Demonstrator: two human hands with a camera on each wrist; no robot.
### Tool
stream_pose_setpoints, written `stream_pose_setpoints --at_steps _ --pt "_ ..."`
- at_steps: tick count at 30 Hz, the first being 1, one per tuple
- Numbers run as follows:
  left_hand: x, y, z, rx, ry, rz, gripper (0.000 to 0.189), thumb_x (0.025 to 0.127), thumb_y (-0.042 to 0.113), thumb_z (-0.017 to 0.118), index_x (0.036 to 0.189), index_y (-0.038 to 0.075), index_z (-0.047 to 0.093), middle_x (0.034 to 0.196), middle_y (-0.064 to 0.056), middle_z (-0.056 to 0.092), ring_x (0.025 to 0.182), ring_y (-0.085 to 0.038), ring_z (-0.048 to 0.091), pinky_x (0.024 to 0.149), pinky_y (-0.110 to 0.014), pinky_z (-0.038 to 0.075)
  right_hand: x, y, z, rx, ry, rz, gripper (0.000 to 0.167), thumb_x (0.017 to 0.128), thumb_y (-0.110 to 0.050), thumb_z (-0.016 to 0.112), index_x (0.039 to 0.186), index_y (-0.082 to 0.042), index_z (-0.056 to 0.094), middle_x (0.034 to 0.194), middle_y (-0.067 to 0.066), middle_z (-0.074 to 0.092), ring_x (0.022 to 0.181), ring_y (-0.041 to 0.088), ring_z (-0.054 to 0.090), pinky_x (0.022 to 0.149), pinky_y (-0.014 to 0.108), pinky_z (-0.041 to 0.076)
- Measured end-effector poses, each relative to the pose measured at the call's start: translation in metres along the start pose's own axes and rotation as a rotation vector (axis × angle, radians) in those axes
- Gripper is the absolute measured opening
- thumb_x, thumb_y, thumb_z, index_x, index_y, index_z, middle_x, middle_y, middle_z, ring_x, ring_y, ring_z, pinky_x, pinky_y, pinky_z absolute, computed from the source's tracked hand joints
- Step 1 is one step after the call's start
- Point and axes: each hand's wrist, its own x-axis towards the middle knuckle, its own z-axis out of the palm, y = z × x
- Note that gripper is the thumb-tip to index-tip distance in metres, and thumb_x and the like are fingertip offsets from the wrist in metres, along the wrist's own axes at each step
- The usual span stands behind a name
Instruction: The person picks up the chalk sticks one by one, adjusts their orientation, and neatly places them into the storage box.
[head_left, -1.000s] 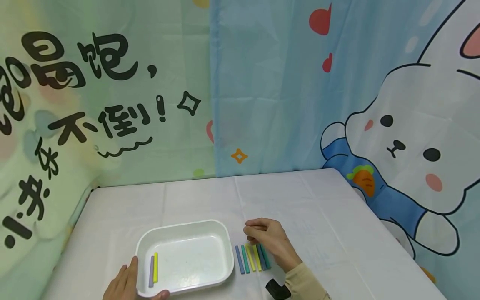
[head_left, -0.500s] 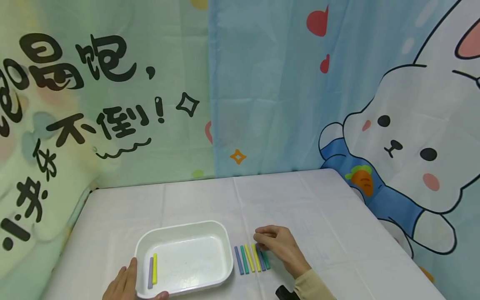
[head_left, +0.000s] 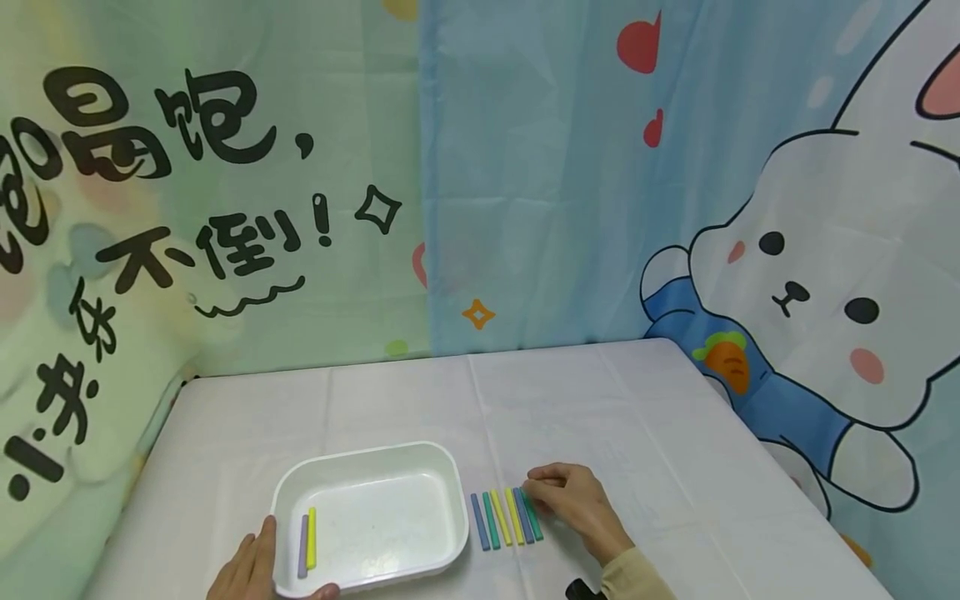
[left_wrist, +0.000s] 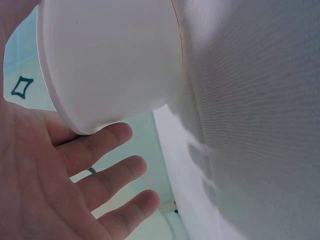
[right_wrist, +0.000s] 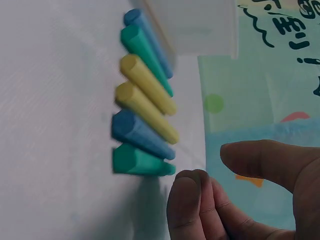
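My left hand (head_left: 251,562) rests against the near left corner of a white tray (head_left: 446,546). Its fingers lie fairly straight along the outer wall, and in the left wrist view one fingertip touches the rim. Inside the tray, at the left, lie a purple chalk stick (head_left: 303,546) and a yellow chalk stick (head_left: 311,537), side by side. My right hand (head_left: 573,504) is at the right end of a row of chalk sticks, closest to a green chalk stick (right_wrist: 142,160). Its thumb and fingers are apart and hold nothing.
Leftward from that green stick the row runs blue (right_wrist: 142,134), yellow (right_wrist: 147,112), yellow (right_wrist: 148,85), green (right_wrist: 146,59) and blue (right_wrist: 150,42), just right of the tray. A black object (head_left: 581,590) shows beside the right sleeve. A printed curtain (head_left: 525,208) hangs behind the white-covered table (head_left: 600,400).
My right hand has moved right and nearer to me, from above the row's far ends to its right end. My left hand and the tray have stayed put.
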Motion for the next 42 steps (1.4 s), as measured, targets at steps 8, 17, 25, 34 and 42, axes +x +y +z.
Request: stream_pose_setpoints --at_steps 8,17,25,34,42 --pt "-0.001 0.0 -0.002 -0.004 -0.03 -0.016 0.124 0.055 0.081 0.081 0.131 -0.015 0.056 0.091 -0.017 0.061 0.074 -0.025 0.056 0.061 -0.039 0.052 -0.001 0.006 0.0 -0.074 0.002 -0.001 0.029 0.084 -0.02 0.075 0.106 -0.001 0.073 0.089 0.005 0.07 0.073 0.018 0.065 0.065 0.033 0.053" --pt "0.0 0.001 -0.004 0.005 -0.053 -0.016 0.125 0.055 0.081 0.08 0.132 -0.015 0.055 0.089 -0.014 0.057 0.074 -0.022 0.052 0.06 -0.037 0.05 0.002 0.007 0.003 -0.141 0.009 -0.03 0.026 0.084 -0.018 0.075 0.103 0.0 0.073 0.084 0.003 0.07 0.068 0.016 0.064 0.061 0.031 0.053" --pt "0.001 0.002 -0.006 0.018 -0.095 -0.038 0.127 0.057 0.085 0.076 0.134 -0.015 0.054 0.089 -0.013 0.057 0.075 -0.022 0.052 0.061 -0.036 0.05 0.004 0.004 0.007 -0.225 -0.012 -0.082 0.017 0.086 -0.01 0.076 0.097 0.002 0.073 0.082 0.004 0.071 0.071 0.015 0.066 0.064 0.033 0.058" --pt "-0.001 0.003 -0.005 0.003 -0.093 -0.052 0.126 0.059 0.083 0.077 0.135 -0.015 0.052 0.104 -0.025 0.064 0.089 -0.035 0.064 0.073 -0.049 0.057 0.008 0.004 0.008 -0.356 0.002 -0.14 0.011 0.083 -0.008 0.077 0.092 -0.001 0.074 0.079 0.001 0.07 0.074 0.015 0.065 0.067 0.036 0.058" --pt "0.0 0.001 -0.006 0.01 -0.103 -0.031 0.128 0.058 0.084 0.077 0.135 -0.015 0.051 0.091 -0.014 0.057 0.079 -0.023 0.054 0.067 -0.041 0.053 0.008 0.003 0.011 -0.397 0.016 -0.175 0.011 0.081 -0.007 0.076 0.088 0.0 0.074 0.076 0.0 0.069 0.071 0.014 0.065 0.065 0.035 0.058"
